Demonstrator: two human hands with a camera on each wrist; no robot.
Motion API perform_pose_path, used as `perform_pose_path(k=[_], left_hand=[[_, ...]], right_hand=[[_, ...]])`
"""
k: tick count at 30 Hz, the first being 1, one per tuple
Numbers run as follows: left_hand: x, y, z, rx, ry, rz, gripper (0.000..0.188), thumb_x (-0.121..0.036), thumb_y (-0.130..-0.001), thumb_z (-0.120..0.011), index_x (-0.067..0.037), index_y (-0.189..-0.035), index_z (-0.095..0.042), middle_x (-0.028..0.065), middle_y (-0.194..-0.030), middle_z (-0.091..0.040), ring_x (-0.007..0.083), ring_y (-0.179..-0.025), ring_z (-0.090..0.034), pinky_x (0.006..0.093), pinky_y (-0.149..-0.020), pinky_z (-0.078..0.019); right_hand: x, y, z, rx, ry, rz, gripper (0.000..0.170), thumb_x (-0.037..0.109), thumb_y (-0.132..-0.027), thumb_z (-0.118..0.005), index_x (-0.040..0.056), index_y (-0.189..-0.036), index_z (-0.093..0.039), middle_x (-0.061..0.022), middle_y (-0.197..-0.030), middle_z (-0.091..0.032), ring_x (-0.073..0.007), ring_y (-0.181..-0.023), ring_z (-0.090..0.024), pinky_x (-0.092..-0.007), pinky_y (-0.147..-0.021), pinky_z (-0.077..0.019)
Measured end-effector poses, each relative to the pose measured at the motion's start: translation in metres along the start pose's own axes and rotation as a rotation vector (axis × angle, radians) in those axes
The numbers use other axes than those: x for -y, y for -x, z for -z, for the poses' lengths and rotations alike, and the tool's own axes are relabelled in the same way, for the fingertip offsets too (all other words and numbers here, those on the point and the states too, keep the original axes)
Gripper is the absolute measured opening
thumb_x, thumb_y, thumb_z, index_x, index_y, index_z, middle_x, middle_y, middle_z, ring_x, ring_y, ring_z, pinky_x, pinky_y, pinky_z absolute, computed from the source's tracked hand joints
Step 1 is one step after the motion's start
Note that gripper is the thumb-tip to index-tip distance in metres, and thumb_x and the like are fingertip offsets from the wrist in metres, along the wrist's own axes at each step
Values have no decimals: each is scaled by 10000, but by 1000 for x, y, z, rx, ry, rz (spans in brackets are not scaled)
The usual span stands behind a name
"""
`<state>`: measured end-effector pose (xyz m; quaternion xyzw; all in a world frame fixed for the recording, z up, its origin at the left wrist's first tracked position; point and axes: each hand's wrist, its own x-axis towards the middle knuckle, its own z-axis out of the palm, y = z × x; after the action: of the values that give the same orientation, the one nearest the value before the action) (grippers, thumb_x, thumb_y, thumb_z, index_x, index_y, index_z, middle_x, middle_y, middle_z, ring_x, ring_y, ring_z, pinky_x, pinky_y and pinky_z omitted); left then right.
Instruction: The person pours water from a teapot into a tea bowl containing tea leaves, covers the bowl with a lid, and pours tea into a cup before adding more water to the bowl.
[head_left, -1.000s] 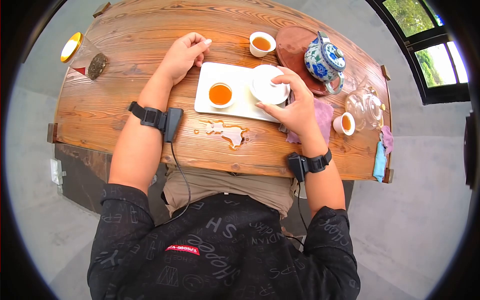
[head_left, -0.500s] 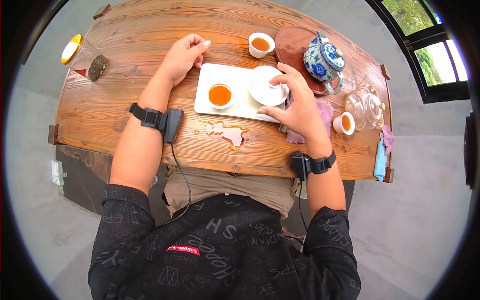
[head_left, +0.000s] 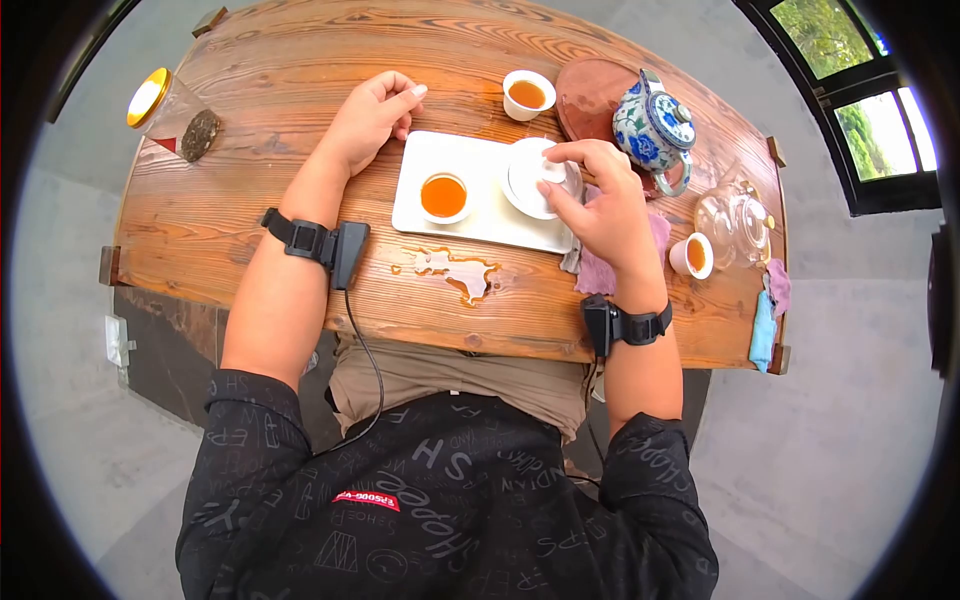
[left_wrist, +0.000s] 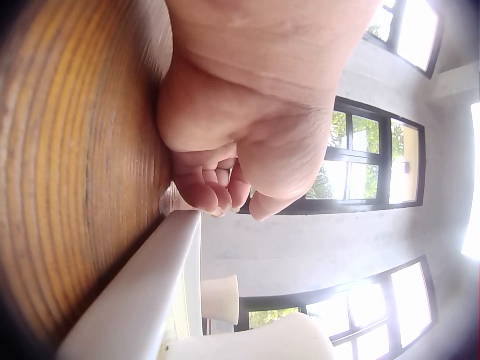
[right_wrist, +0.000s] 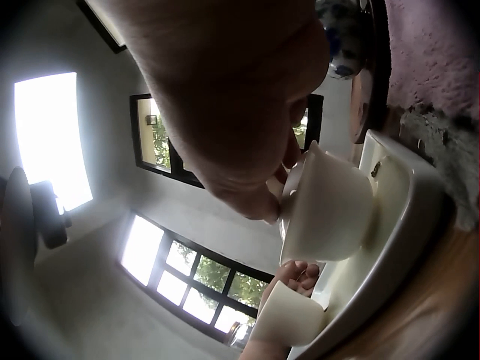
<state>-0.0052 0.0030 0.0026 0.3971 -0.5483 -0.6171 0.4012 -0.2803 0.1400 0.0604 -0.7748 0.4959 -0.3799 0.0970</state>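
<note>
On the white tray [head_left: 428,152] stands a white lidded tea bowl [right_wrist: 337,214]. My right hand [head_left: 615,215] is over it, with thumb and forefinger pinching the knob of its lid [head_left: 527,185]. The lid sits a little askew on the bowl's rim. To the left on the tray is a small white cup [head_left: 443,198] filled with amber tea. My left hand [head_left: 372,115] rests on the wooden table by the tray's far left corner, its fingers loosely curled and holding nothing.
Tea is spilled [head_left: 452,270] in front of the tray. Around it stand a far tea cup [head_left: 527,95], a blue-and-white teapot [head_left: 650,125] on a brown board, a glass teapot [head_left: 733,225], another tea cup [head_left: 691,257], a pink cloth [head_left: 597,275] and a glass jar [head_left: 172,115].
The right thumb and forefinger have drawn together from a wide spread across the bowl onto the lid's knob. The lid has shifted slightly. The left hand stays put.
</note>
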Motion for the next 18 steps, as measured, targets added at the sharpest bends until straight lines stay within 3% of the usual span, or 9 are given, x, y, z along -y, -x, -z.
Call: perform_pose_path(k=[2,4,5,6,8,9,12,16,18], left_hand=[[1,-1,1,0,-4,1,142,-215,-968,-603,-76,-957,-576,-3,-834,-591,49,-649,-499,190,-582,-435],[0,-1,1,2,-8,4,141,-215,-968,-603,-77,-958,-576,-3,-835,-591,48,-652,-499,189,-583,-435],[0,-1,1,6,-7,0,141,-215,-968,-602,-77,-959,-576,-3,-836,-592,48,-654,-498,190,-585,-435],[1,0,1,9,-7,-3,141,-216,-969,-601,-77,-960,-576,-3,-836,-592,47,-657,-498,190,-588,-436],[1,0,1,6,-5,1,141,-216,-969,-600,-77,-960,-576,-3,-839,-592,47,-659,-498,190,-590,-437],[0,-1,1,7,-1,3,141,-216,-970,-600,-78,-961,-576,-2,-841,-593,47,-661,-497,191,-592,-438],[-1,1,-1,-11,-25,1,142,-216,-970,-601,-77,-962,-575,-1,-844,-594,47,-663,-497,191,-596,-439],[1,0,1,-5,-21,7,146,-219,-969,-603,-75,-966,-576,2,-848,-596,48,-665,-498,191,-599,-442],[2,-1,2,5,-6,10,150,-223,-970,-603,-75,-970,-579,1,-849,-598,48,-667,-500,192,-601,-444]], right_hand=[[-2,1,-2,-21,-12,-14,246,129,-746,-762,65,-962,-662,-82,-960,-679,-268,-971,-610,-357,-891,-451],[-8,3,-8,-179,-267,-101,256,100,-739,-775,47,-965,-666,-89,-963,-686,-228,-939,-633,-330,-844,-498],[-14,5,-9,-218,-315,-114,271,72,-752,-782,31,-989,-657,-73,-978,-689,-164,-917,-637,-288,-798,-521],[-15,6,-9,-217,-317,-116,271,72,-752,-782,31,-989,-657,-73,-978,-689,-164,-917,-637,-288,-798,-521],[-14,9,-8,-276,-578,-208,272,71,-778,-777,23,-1011,-644,-49,-986,-676,-115,-881,-605,-260,-783,-505],[-17,10,-6,-249,-524,-193,277,57,-792,-773,11,-1027,-632,-27,-985,-655,-81,-849,-566,-236,-757,-492],[-20,15,-6,-205,-539,-270,272,55,-788,-775,9,-1016,-635,-22,-965,-646,-76,-804,-544,-228,-732,-484],[-20,15,-7,-204,-558,-228,253,52,-816,-755,4,-1028,-626,-20,-948,-638,-70,-801,-549,-213,-713,-474],[-21,15,-7,-226,-736,-274,209,53,-880,-689,-4,-1061,-604,-25,-944,-636,-59,-790,-556,-196,-696,-463]])
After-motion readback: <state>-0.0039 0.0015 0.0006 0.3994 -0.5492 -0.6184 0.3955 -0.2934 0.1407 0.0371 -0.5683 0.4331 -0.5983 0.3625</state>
